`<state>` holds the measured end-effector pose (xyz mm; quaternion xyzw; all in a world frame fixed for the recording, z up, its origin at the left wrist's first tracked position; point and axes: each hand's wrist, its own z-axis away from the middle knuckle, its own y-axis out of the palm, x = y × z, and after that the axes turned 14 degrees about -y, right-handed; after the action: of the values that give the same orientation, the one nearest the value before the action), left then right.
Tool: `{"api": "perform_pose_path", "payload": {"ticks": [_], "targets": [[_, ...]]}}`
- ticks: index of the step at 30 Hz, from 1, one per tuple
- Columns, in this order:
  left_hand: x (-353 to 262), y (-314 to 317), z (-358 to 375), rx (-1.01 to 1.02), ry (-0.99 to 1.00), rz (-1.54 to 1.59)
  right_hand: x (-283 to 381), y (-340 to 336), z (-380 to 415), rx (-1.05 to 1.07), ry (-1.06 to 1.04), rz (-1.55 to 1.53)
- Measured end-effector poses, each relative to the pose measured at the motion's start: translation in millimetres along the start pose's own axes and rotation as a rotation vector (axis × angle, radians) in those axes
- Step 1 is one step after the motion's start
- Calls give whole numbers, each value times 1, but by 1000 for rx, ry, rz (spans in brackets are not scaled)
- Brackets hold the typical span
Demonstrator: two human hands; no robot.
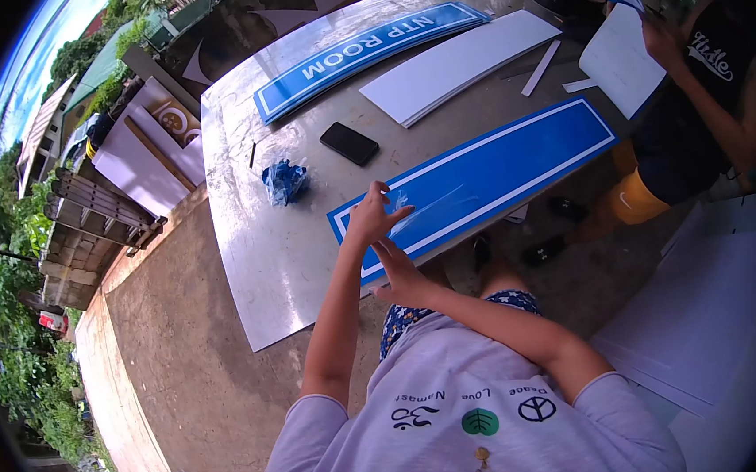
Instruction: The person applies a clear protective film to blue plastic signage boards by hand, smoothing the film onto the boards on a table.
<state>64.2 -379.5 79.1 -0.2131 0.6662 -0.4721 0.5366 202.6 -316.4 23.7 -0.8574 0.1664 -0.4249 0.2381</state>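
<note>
While our left hand (372, 221) is spread over the blue sign (497, 169), our right hand (404, 278) sits close by; we can't tell its grip! A phone (349, 143) lies beyond.

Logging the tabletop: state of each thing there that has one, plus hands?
Blue panel: face up, unlettered
NTP ROOM sign: face up, lettered
Phone: screen dark
Blue wad: crumpled
White panels: stacked
White strip: loose
Left hand: open, fingers bent
Right hand: open
</note>
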Motion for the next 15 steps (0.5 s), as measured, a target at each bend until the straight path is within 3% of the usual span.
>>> {"api": "perform_pose_path", "payload": {"ticks": [4, 6, 7, 9, 13, 15], "targets": [[-2, 7, -11, 90, -47, -329, 3, -2, 3, 113, 82, 48], [-3, 4, -22, 467, -266, -392, 5, -3, 2, 164, 78, 104], [0, 3, -23, 469, -265, -396, 6, -3, 2, 160, 80, 103], [6, -1, -24, 680, -216, -245, 7, -2, 3, 237, 107, 190], [17, -7, -21, 806, -185, -243, 6, 1, 6, 233, 68, 231], [34, -10, -11, 848, -209, 365, 5, 3, 8, 238, 105, 246]]}}
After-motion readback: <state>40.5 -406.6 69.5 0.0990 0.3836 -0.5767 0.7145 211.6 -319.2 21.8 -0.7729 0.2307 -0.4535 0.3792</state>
